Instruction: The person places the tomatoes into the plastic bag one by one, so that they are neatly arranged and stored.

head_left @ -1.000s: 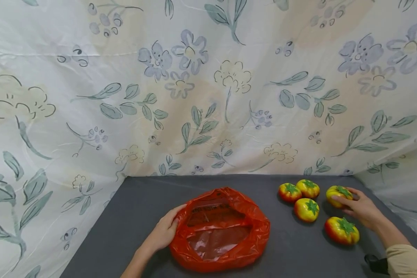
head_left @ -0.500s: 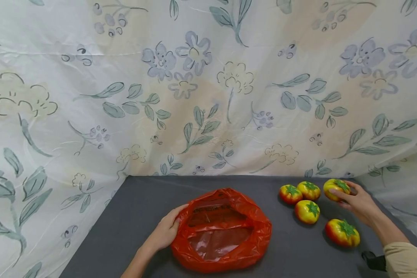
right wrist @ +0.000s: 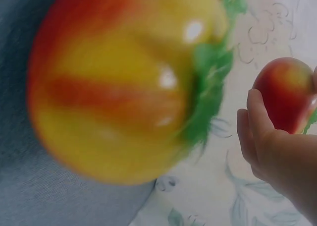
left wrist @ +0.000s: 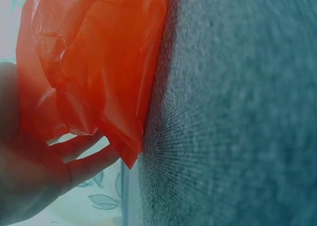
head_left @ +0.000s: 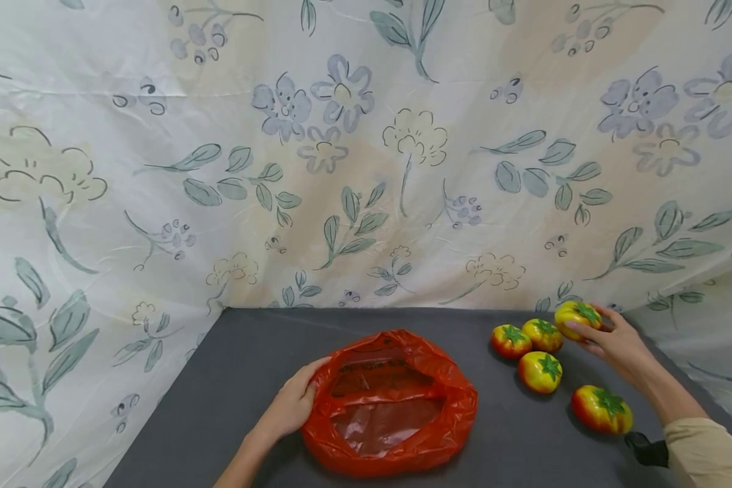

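An open red plastic bag (head_left: 396, 447) stands on the dark table, its mouth facing up. My left hand (head_left: 293, 398) holds the bag's left rim; in the left wrist view, fingers (left wrist: 89, 161) reach behind the thin plastic. At the back right, my right hand (head_left: 621, 342) grips a yellow-and-red tomato (head_left: 575, 320) with a green leafy top, thumb on its near side. The right wrist view shows this held tomato (right wrist: 285, 94) against the curtain. Just left of it sit three more tomatoes, grouped together: one (head_left: 510, 341), another (head_left: 541, 335) and a nearer one (head_left: 539, 372).
Another tomato (head_left: 602, 410) lies on its side nearer me, close to my right forearm; a tomato (right wrist: 114, 87) looms large in the right wrist view. The dark table (head_left: 262, 346) ends at a floral curtain (head_left: 354, 169) behind. A black strap (head_left: 646, 449) hangs at my right sleeve.
My right hand has raised the tomato and moved it up and left, towards the back of the group. My left hand and the bag have stayed nearly still.
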Demonstrator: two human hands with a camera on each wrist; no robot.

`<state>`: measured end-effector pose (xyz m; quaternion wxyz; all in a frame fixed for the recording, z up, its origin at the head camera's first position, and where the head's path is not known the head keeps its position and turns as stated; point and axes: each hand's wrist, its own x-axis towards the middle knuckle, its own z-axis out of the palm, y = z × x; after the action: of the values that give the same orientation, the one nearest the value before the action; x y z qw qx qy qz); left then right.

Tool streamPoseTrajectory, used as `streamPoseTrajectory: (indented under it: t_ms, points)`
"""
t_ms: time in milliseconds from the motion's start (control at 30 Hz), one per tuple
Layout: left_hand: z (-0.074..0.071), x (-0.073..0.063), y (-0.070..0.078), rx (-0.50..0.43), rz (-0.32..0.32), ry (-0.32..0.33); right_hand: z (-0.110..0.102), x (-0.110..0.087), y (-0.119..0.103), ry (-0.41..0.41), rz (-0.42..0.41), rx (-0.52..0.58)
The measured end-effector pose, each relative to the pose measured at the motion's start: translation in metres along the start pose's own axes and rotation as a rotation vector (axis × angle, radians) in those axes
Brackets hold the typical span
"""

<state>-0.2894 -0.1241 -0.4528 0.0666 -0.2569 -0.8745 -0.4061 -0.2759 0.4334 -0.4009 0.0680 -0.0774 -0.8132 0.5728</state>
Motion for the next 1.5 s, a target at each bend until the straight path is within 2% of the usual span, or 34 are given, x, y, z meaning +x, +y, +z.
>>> streamPoseTrajectory:
  t_ms: [233,533,833,1000,1233,1500]
  points:
    - [0.002,0.001,0.001,0.010,-0.008,0.026,0.011,0.002,-0.017,-0.033,-0.029,-0.004]
    - [0.001,0.002,0.001,0.018,0.005,0.013,0.033,0.001,-0.034,-0.062,-0.053,-0.028]
    - [0.001,-0.001,0.000,0.014,-0.002,0.014,0.050,0.005,-0.055,-0.157,-0.080,0.013]
    - [0.000,-0.002,0.000,0.013,-0.003,0.008,0.059,0.005,-0.065,-0.154,-0.098,0.007]
    - [0.000,-0.001,0.001,0.016,-0.002,-0.002,0.074,0.003,-0.072,-0.171,-0.105,0.032]
    - [0.000,0.000,0.002,0.012,-0.003,-0.011,0.091,0.003,-0.075,-0.191,-0.109,-0.005]
